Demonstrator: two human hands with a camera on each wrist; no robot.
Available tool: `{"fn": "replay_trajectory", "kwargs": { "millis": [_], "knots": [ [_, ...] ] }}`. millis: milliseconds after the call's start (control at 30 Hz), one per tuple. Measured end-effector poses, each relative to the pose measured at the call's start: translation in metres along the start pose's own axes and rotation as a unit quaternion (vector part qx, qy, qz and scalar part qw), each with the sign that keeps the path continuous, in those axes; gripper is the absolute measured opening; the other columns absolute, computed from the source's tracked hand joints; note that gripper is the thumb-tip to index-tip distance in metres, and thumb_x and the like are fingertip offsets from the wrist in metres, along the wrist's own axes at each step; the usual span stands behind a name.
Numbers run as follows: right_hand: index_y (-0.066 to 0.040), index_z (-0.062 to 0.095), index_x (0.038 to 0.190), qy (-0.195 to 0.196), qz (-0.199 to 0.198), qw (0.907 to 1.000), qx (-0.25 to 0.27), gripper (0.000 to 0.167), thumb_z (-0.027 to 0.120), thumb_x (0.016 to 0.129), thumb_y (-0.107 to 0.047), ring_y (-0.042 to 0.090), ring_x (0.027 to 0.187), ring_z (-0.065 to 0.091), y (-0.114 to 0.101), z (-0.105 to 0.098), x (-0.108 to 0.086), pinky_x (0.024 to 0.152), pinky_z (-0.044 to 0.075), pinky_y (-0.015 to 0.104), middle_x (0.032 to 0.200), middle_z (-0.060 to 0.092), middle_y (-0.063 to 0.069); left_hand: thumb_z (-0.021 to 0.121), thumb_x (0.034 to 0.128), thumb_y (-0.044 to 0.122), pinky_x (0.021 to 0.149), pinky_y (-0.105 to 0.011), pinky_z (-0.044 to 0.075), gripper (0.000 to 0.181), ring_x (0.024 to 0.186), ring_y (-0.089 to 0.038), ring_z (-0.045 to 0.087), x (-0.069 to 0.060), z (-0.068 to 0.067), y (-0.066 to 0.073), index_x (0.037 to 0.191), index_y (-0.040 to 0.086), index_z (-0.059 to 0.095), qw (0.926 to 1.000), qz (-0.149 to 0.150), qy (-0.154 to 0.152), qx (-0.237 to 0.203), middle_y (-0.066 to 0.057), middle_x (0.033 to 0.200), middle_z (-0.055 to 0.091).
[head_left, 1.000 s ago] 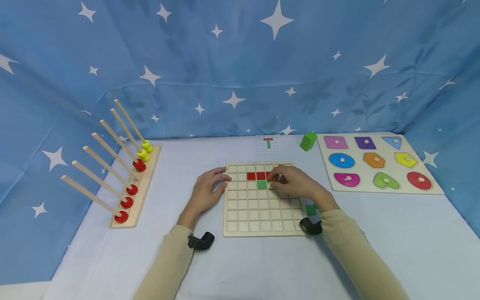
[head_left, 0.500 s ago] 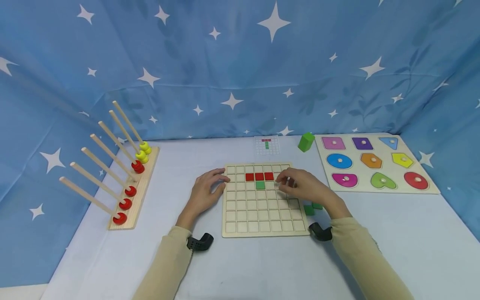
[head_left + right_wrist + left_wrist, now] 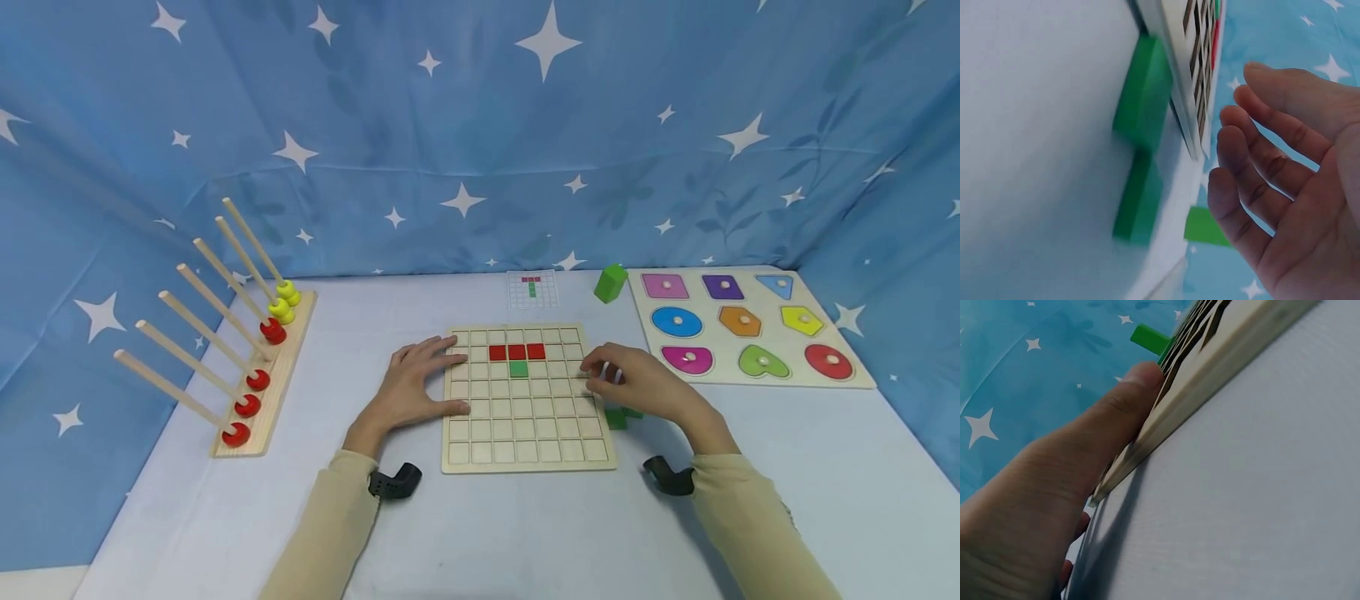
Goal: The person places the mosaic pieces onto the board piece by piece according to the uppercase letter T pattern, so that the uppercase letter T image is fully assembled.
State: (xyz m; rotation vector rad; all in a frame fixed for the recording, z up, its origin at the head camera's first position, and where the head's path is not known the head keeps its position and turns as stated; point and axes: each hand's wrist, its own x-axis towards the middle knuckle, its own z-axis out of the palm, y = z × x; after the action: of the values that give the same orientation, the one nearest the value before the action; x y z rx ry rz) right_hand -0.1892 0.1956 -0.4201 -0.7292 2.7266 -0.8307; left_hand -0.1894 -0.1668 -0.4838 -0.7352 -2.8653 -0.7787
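Note:
A wooden grid board lies on the white table in the head view. Three red squares fill a row of its cells, and one green square sits below the middle one. My left hand is at the board's left side, fingers spread and thumb over its edge. Off the board's right edge my right hand hovers with loosely bent fingers, holding nothing. Under it two green blocks lie next to the board, partly hidden by the hand in the head view.
Behind the board lies a pattern card with a red and green T. A taller green block stands to its right. A knobbed shape puzzle is at the right. A peg stand with red and yellow beads stands left.
My right hand has drawn back rightward from the red squares to the board's right edge, uncovering the third red square. The left hand's thumb has spread away from its fingers.

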Motion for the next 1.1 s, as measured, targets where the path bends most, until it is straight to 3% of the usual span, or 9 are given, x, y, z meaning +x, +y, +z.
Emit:
{"fn": "replay_trajectory", "kwargs": {
  "millis": [233,467,700,1100],
  "knots": [
    [-0.01,0.062,0.113,-0.003,0.033,0.9993,0.018,0.029,0.068,0.087,-0.02,0.016,0.085,0.053,0.011,-0.011,-0.021,0.066,0.05,0.022,0.097,0.06,0.0,0.068,0.074,0.062,0.113,-0.052,0.018,0.074,0.144,-0.023,0.026,0.001,0.0,0.002,0.139,0.031,0.048,0.9996,-0.014,-0.017,0.014,0.004,0.155,0.029],
    [-0.009,0.061,0.117,-0.018,0.059,0.9977,0.025,0.036,0.07,0.086,-0.025,0.017,0.09,0.053,0.019,-0.02,-0.036,0.069,0.05,0.023,0.107,0.061,0.005,0.067,0.0788,0.057,0.114,-0.052,0.02,0.073,0.141,-0.027,0.032,0.001,0.003,0.007,0.141,0.024,0.046,0.9993,-0.036,0.002,0.008,-0.003,0.155,0.03],
    [-0.011,0.062,0.116,-0.037,0.085,0.9955,0.023,0.04,0.074,0.082,-0.027,0.018,0.089,0.053,0.024,-0.02,-0.04,0.071,0.049,0.026,0.105,0.06,0.004,0.064,0.0821,0.056,0.116,-0.051,0.017,0.072,0.143,-0.024,0.029,0.003,0.006,0.013,0.143,0.023,0.043,0.9983,-0.057,0.008,0.004,-0.003,0.155,0.031],
    [-0.01,0.061,0.115,-0.065,0.081,0.9942,0.026,0.043,0.076,0.079,-0.029,0.017,0.088,0.054,0.024,-0.022,-0.041,0.071,0.05,0.026,0.101,0.059,0.005,0.058,0.0859,0.057,0.118,-0.049,0.012,0.071,0.146,-0.024,0.023,0.005,0.007,0.018,0.146,0.024,0.038,0.9961,-0.088,0.007,0.008,-0.002,0.156,0.028]
  ]
}}
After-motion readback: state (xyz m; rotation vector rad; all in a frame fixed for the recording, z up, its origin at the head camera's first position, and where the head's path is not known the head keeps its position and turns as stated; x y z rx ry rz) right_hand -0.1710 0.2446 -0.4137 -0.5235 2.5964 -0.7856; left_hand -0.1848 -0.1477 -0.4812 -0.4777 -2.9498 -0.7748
